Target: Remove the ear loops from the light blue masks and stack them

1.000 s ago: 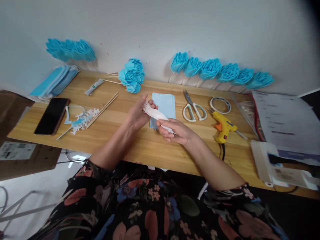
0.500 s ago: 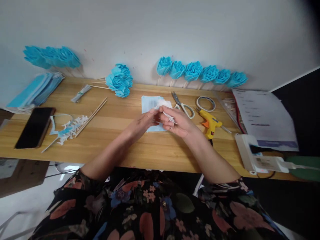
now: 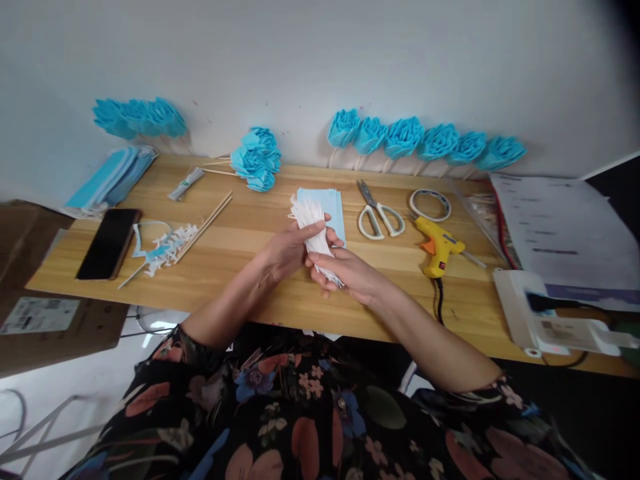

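Observation:
A bundle of thin white cords slants between my two hands, its loose looped ends fanning out at the upper left. My left hand is closed around its middle, thumb lying across the cords. Lower down, my right hand pinches the bundle near its tail, where short ends stick out. Just behind the hands lies a pale blue rectangular sheet or small stack, partly covered by the cords and fingers. To its right are white-handled scissors with closed blades.
A yellow glue gun and a tape roll lie right. Blue fabric flowers on sticks lean on the wall; others lie on the table. Leftward are masks, a phone, sticks and a power strip far right.
My hands have turned and drawn slightly nearer, so the white bundle now shows at full length. The camera view has shifted left.

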Demonstrator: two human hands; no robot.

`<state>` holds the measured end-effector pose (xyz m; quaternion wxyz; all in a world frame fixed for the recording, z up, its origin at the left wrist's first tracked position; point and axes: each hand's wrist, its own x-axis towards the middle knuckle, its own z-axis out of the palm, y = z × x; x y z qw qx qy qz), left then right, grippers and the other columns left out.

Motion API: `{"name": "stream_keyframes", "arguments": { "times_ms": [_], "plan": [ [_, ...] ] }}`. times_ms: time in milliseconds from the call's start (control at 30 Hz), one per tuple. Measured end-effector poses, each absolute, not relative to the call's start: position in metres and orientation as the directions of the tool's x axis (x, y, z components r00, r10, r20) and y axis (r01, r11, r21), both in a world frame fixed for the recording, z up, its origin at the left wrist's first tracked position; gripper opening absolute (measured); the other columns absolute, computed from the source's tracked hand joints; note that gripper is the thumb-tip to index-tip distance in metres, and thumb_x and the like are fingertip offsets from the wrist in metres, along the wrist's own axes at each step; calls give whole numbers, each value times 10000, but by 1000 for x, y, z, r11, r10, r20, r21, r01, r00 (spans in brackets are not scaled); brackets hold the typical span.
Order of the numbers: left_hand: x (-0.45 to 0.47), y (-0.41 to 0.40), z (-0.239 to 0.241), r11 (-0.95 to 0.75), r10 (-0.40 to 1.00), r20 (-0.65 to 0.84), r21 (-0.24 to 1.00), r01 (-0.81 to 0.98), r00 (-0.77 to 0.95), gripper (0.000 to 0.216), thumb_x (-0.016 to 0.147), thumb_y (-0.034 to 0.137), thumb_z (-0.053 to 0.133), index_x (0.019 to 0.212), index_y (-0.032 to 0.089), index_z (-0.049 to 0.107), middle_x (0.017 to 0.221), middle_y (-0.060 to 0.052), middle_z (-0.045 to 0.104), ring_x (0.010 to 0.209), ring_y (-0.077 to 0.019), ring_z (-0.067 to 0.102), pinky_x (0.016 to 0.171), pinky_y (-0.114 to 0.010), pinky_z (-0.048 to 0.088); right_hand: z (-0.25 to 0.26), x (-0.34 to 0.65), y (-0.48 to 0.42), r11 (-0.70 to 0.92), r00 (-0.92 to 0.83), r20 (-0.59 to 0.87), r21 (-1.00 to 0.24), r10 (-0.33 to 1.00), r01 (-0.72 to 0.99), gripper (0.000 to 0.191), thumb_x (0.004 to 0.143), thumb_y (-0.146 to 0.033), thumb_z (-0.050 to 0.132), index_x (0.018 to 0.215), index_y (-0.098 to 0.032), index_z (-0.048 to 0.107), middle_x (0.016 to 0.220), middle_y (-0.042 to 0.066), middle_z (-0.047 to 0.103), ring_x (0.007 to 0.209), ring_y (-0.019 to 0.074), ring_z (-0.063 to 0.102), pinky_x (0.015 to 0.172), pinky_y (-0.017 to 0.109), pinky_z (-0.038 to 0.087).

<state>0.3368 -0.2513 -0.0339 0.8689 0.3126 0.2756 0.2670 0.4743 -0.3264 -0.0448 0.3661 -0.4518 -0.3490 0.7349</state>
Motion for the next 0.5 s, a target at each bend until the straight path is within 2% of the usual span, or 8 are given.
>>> {"name": "stream_keyframes", "arguments": {
  "times_ms": [100, 267, 400, 500],
  "plan": [
    [337, -252, -29, 625, 678, -286, 710, -325, 677, 185, 933, 224, 730, 1074, 158, 631, 709, 16, 641, 671, -157, 704, 486, -193, 496, -45, 474, -325, -477, -303, -408, -854, 861, -206, 245, 938, -408, 690, 887, -177, 624, 595, -55, 574, 440, 57, 432, 460, 215, 521],
    [339, -248, -20, 577, 724, -242, 725, -376, 646, 100, 994, 230, 659, 959, 138, 642, 612, 57, 529, 549, -94, 597, 601, -213, 519, -44, 472, -321, -453, -323, -377, -866, 868, -209, 309, 920, -467, 717, 874, -180, 612, 601, -54, 580, 454, 62, 454, 458, 215, 517],
    [338, -241, -10, 519, 772, -208, 752, -407, 600, 155, 1023, 211, 611, 882, 146, 624, 582, 74, 479, 504, -70, 526, 697, -237, 550, -45, 469, -319, -429, -363, -347, -887, 865, -174, 362, 896, -512, 729, 817, -183, 603, 609, -51, 577, 465, 61, 468, 462, 215, 515],
    [334, -237, -1, 509, 788, -227, 762, -399, 572, 150, 1019, 230, 631, 888, 158, 618, 590, 79, 471, 502, -66, 514, 706, -243, 557, -51, 471, -320, -397, -399, -325, -911, 857, -110, 392, 889, -538, 719, 779, -184, 595, 623, -41, 583, 474, 62, 481, 474, 222, 501]
  ]
}}
